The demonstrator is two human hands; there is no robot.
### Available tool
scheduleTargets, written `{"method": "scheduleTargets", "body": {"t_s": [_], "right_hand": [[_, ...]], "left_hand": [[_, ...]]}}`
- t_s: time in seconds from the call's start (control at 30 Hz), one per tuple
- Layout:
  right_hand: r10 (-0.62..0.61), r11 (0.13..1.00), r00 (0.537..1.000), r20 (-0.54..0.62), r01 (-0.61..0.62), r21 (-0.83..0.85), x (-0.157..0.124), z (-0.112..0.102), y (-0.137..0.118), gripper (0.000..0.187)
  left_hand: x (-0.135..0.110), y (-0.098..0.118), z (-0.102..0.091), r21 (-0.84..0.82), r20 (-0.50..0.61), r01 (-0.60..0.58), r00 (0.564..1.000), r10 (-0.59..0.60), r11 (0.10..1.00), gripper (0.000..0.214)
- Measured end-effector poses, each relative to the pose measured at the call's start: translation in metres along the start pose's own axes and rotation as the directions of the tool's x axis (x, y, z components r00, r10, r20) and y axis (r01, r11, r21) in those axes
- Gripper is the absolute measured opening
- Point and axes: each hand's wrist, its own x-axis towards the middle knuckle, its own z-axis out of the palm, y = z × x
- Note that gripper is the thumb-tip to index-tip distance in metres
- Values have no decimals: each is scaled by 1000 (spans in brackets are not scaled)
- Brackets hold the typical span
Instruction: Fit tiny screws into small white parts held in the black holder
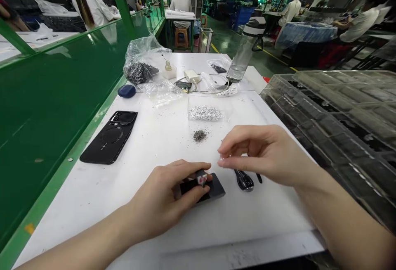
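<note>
The work surface (130,220) is smooth, matt white, edged by glossy green-painted panels (62,117). A matt black slab (216,187) lies on it, just beside a glossy black plastic piece (244,181). A phone case (108,138) looks matt black and fine-textured. Thin, crinkled clear plastic bags (139,61) shine, a clear water bottle (243,55) looks smooth and glossy, and ridged clear plastic trays (340,109) sit to the right.

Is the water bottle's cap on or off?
On: the cap sits closed atop the clear water bottle, its carry loop attached.
</note>
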Motion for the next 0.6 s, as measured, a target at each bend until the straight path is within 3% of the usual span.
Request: {"method": "scheduleTargets", "body": {"t_s": [0.17,0.33,0.6], "right_hand": [[-37,992,999,28,33,120,-3,24,5,29],[-75,997,996,39,75,19,-4,28,6,22],[-15,997,1000,-7,15,74,-5,32,5,22]], "left_hand": [[4,5,-2,-37,29,25,999,-24,999,22],[5,11,-3,-52,42,65,997,-63,997,13],[6,14,-5,-50,75,131,989,-127,990,14]]}}
